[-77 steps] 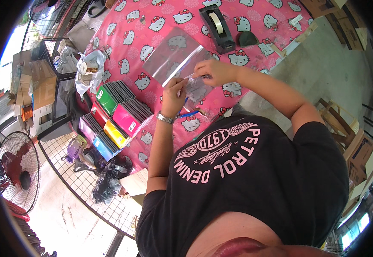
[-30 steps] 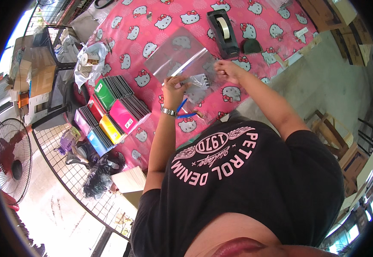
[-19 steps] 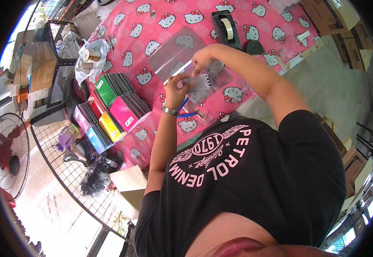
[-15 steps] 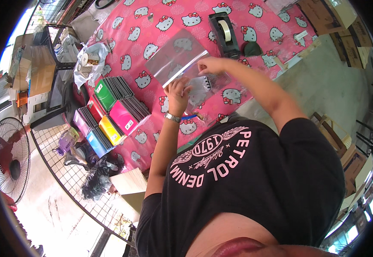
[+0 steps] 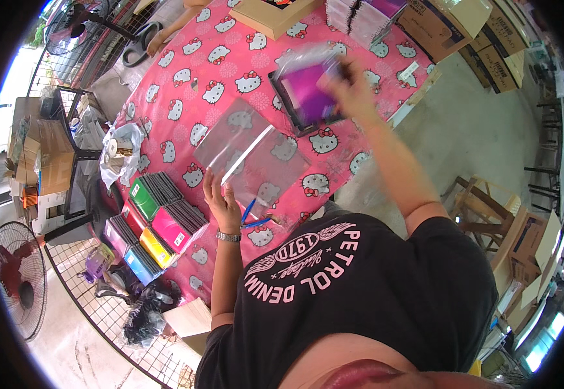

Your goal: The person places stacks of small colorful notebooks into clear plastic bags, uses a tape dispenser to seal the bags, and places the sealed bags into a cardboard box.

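Observation:
My left hand (image 5: 222, 204) rests flat on the near edge of a stack of clear plastic bags (image 5: 251, 155) lying on the pink cartoon-cat tablecloth (image 5: 191, 78). My right hand (image 5: 350, 91) reaches far across the table and grips a purple item in a clear bag (image 5: 308, 87), blurred by motion, over a black tray. Blue pens (image 5: 251, 217) lie next to my left wrist.
Rows of coloured notebooks, green, pink, yellow and blue (image 5: 155, 220), sit at the table's left edge. A white plastic bag with tape rolls (image 5: 118, 152) lies beyond them. Cardboard boxes (image 5: 454, 23) stand at the far right, a fan (image 5: 16, 275) and wire fence at left.
My right hand has left the small bag near my chest and stretched out to the far side, taking hold of the purple bagged item. My left hand dropped flat onto the bags.

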`<state>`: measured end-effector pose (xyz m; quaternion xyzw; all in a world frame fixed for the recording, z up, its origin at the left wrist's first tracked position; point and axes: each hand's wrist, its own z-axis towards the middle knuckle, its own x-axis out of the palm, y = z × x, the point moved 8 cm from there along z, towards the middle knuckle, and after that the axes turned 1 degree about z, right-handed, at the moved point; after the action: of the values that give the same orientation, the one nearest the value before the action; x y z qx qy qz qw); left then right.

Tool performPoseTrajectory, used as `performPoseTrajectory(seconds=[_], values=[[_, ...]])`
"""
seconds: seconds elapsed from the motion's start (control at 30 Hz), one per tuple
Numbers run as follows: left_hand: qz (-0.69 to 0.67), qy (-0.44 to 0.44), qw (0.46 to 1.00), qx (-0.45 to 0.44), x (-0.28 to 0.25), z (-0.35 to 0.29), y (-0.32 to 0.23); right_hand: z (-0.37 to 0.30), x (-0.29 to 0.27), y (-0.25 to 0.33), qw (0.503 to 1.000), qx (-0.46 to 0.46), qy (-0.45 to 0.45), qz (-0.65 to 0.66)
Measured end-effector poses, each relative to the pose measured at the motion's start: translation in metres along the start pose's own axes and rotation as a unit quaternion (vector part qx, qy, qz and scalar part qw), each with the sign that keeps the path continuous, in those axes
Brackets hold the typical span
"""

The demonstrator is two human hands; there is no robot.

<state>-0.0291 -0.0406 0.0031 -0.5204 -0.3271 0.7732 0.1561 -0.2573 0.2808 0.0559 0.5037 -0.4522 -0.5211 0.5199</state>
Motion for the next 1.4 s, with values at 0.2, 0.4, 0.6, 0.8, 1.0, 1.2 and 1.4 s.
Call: performPoseTrajectory(seconds=[0.2,0.4,0.6,0.8,1.0,1.2,1.4], values=[[0.045,0.06,0.997,0.0,0.015,-0.022,-0.016,0.146,-0.197,0.021,0.874,-0.101,-0.47,0.076],[0.01,0.018,0.994,-0.105,-0.018,-0.059,0.027,0.223,-0.146,-0.053,0.96,0.165,-0.218,0.061],[0.044,-0.099,0.988,-0.113,-0.086,-0.068,0.051,0.201,-0.174,-0.046,0.88,-0.039,-0.387,-0.272],[-0.011,-0.434,0.883,-0.179,-0.248,-0.097,0.151,0.019,0.171,-0.011,0.967,-0.147,-0.008,-0.209],[0.162,-0.447,0.846,-0.241,-0.353,-0.08,0.259,-0.169,0.487,0.023,0.87,-0.3,0.376,-0.105],[0.139,-0.321,0.882,-0.315,-0.366,-0.02,0.349,-0.18,0.608,-0.015,0.81,-0.138,0.359,-0.442],[0.013,-0.18,0.92,-0.348,-0.341,-0.01,0.38,-0.192,0.633,-0.016,0.794,-0.113,0.304,-0.515]])
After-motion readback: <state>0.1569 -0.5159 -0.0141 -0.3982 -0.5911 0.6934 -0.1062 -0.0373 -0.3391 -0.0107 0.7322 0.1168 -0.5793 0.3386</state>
